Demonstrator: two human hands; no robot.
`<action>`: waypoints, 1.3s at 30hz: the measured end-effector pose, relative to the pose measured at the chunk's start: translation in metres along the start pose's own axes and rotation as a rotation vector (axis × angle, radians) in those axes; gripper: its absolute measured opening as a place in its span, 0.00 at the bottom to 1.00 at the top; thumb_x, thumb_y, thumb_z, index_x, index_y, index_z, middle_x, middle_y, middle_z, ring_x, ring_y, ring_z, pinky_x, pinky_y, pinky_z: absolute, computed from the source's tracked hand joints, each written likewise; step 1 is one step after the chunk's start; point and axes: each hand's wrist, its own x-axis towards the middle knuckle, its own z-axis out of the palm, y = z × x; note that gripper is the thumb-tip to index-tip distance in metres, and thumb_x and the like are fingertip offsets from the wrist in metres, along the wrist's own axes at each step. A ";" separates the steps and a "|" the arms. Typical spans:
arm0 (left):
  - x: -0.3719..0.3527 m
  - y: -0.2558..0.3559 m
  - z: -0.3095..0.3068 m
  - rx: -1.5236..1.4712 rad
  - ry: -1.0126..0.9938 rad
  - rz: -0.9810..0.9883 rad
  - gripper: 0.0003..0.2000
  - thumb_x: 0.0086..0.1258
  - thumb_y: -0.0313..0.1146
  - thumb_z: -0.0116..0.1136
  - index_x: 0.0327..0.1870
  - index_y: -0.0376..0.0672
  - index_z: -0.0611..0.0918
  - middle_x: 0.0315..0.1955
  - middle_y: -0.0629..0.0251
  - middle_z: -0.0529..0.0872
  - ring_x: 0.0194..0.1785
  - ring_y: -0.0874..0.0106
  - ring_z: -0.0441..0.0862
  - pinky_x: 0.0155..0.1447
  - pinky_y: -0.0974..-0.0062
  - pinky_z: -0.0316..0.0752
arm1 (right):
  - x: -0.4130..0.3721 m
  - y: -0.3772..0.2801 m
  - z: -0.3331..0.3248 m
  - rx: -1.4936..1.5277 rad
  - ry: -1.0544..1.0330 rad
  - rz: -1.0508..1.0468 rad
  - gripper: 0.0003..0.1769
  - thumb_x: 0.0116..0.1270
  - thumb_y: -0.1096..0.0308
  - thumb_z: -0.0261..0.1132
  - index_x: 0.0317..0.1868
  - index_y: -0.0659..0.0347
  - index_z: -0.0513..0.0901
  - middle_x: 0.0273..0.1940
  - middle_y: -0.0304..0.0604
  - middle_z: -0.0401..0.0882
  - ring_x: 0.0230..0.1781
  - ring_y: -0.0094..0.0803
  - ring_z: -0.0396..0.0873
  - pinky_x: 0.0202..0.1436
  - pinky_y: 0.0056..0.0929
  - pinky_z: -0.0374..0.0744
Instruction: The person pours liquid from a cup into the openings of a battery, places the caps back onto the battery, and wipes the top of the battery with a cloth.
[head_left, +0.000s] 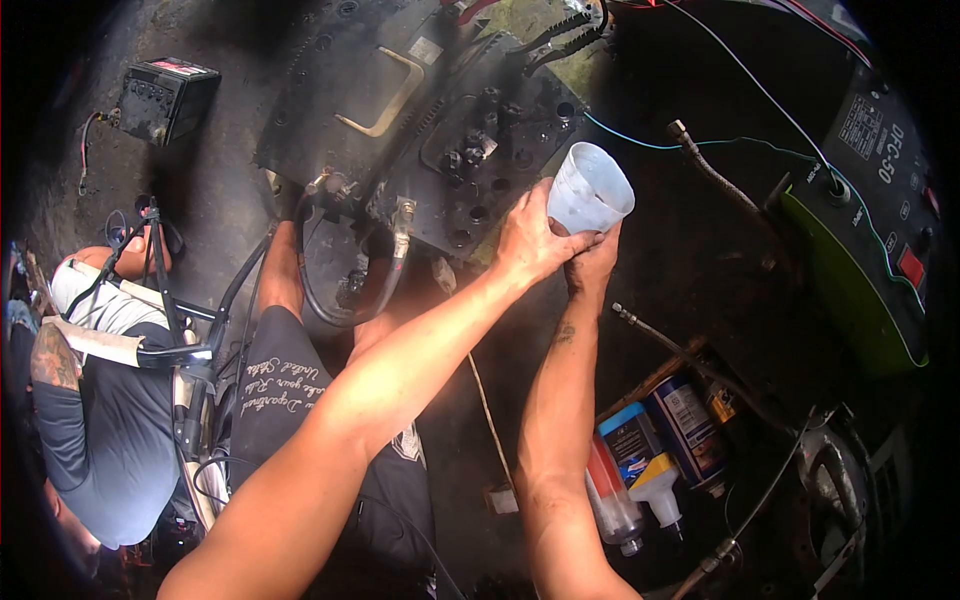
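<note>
Both hands hold a translucent white plastic cup at the upper middle of the view. My left hand grips the cup's left side and base, fingers wrapped round it. From below and to the right, my right hand holds the lower part of the cup. The cup is tilted, its open mouth turned up and to the right. Just left of it lies a dark battery with wet-looking cell holes along its top. A second large battery with a tan handle stands beyond that one, and a cable clamp sits near its front.
A green and black charger stands at the right, with wires running from it. Bottles and a blue can lie at the lower right. A small battery is at the upper left. Another person sits at the left beside a metal frame.
</note>
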 end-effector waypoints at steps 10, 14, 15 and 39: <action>-0.014 0.002 0.003 -0.001 -0.018 0.071 0.50 0.40 0.46 0.77 0.65 0.31 0.65 0.57 0.42 0.73 0.61 0.50 0.72 0.64 0.61 0.69 | -0.013 0.020 0.000 0.319 0.043 0.120 0.47 0.37 0.78 0.82 0.61 0.65 0.68 0.55 0.46 0.74 0.55 0.36 0.75 0.57 0.34 0.76; -0.022 0.000 0.001 0.027 -0.016 0.149 0.51 0.40 0.45 0.77 0.67 0.32 0.62 0.60 0.43 0.71 0.65 0.49 0.68 0.67 0.59 0.66 | -0.025 0.024 0.000 0.327 -0.028 0.010 0.35 0.56 0.65 0.73 0.62 0.64 0.69 0.57 0.46 0.74 0.57 0.38 0.74 0.61 0.37 0.74; -0.024 0.004 -0.001 0.029 -0.013 0.150 0.51 0.40 0.45 0.77 0.67 0.32 0.62 0.60 0.43 0.71 0.65 0.49 0.68 0.67 0.59 0.66 | -0.026 0.024 0.000 0.393 -0.038 0.033 0.33 0.58 0.64 0.70 0.62 0.64 0.69 0.57 0.46 0.74 0.57 0.38 0.74 0.61 0.37 0.73; 0.011 0.035 -0.243 0.129 0.322 0.604 0.31 0.50 0.28 0.75 0.57 0.35 0.74 0.50 0.61 0.81 0.53 0.69 0.79 0.62 0.70 0.72 | -0.038 -0.086 0.087 -0.265 -0.166 -0.152 0.18 0.50 0.69 0.74 0.42 0.63 0.81 0.34 0.44 0.81 0.34 0.35 0.81 0.39 0.30 0.79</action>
